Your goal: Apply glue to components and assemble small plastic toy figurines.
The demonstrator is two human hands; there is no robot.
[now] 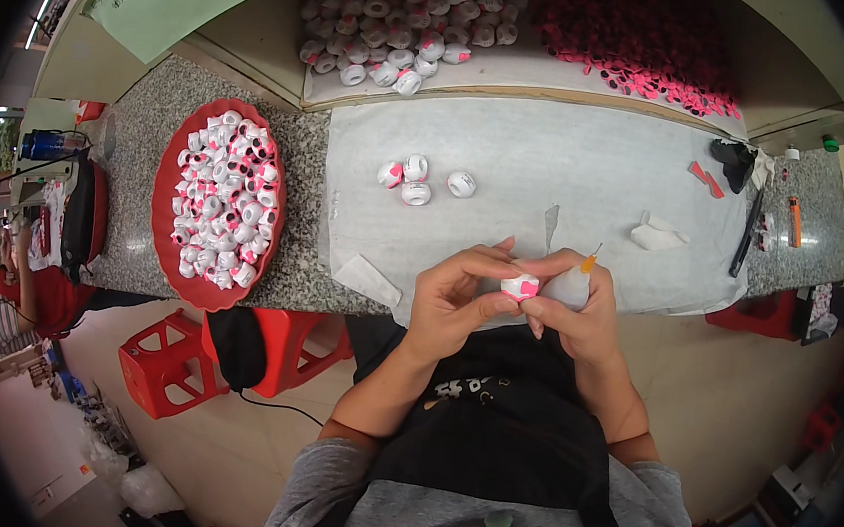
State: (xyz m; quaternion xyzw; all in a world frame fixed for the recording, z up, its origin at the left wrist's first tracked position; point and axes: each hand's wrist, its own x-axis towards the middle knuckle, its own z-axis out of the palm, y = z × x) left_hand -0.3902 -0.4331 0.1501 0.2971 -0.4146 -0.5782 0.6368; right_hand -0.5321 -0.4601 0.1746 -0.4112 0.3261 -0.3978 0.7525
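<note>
White-and-pink piece held by both hands above, seemingly, paper-covered granite bench.

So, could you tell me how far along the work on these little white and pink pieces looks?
Done, apparently: the heaped red tray and four pieces on the white sheet. In hand: one piece between both hands, the right hand also holding an orange-tipped applicator. Left: seemingly the large pile and pink parts behind.
</note>
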